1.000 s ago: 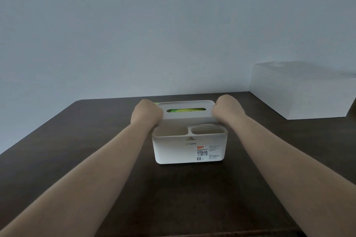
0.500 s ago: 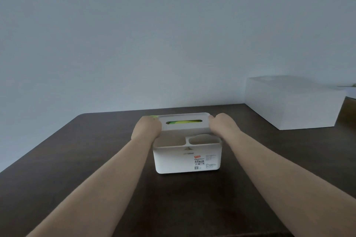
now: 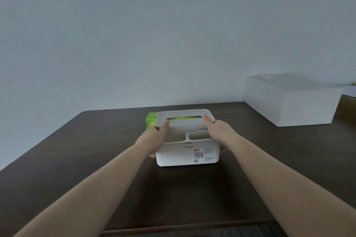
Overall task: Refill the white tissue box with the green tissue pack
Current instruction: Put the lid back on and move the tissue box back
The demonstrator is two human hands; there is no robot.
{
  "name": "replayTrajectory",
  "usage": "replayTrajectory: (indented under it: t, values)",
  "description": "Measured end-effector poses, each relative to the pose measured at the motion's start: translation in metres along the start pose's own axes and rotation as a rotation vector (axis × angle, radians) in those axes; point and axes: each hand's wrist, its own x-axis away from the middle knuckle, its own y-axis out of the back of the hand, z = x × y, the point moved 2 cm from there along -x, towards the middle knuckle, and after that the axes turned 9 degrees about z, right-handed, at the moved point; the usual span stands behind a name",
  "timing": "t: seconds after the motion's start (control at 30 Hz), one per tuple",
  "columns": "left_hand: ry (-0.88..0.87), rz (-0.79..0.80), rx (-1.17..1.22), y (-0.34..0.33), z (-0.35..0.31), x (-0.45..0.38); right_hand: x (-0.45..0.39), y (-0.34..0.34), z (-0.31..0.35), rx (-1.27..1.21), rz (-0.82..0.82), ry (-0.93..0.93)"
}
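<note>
I watch two bare hands hold a white rigid plastic tissue box (image 3: 187,151) at the centre of a dark brown wooden desk (image 3: 77,159), with a soft green plastic-wrapped tissue pack (image 3: 151,120) bulging out at the box's ten o'clock corner and showing green through the slot of the white lid (image 3: 185,120).

The left hand (image 3: 154,139) wraps the box's nine o'clock side, its fingers (image 3: 165,126) spread, thumb laid along the lid's near edge and the rest curled round the wall. The right hand (image 3: 218,131) grips the three o'clock side, one finger stretched onto the lid beside the slot, the others hidden behind the wall.

I judge the box light, stiff and smooth, best taken by its two short sides as here; the lid looks loose-fitting and could tip. The pack seems light and squashy, its wrap slippery, so pressing on its broad faces should serve better than pinching a corner.

The pack lies just beyond the left fingers, at their twelve o'clock; whether they touch it I cannot tell. A large white rectangular box (image 3: 290,102) stands well apart at two o'clock.
</note>
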Motion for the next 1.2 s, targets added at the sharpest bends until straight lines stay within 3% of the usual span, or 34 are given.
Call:
replayTrajectory:
  t: [0.23,0.5,0.7,0.97,1.2]
  values:
    - [0.029,0.049,0.135,0.0,0.0,-0.001,-0.003,-0.005,-0.006,-0.194,0.09,-0.104]
    - [0.068,0.089,0.317,-0.002,0.005,0.007,0.01,-0.003,-0.009,-0.153,0.135,-0.125]
    - [0.04,0.021,0.124,0.002,0.016,0.016,0.022,0.006,-0.028,-0.182,0.212,-0.135]
    - [-0.004,-0.074,-0.007,0.006,0.012,0.016,0.024,0.011,-0.023,-0.029,0.057,-0.015]
    - [-0.044,-0.158,-0.08,0.003,-0.005,0.011,0.01,0.017,-0.018,0.002,-0.031,-0.018]
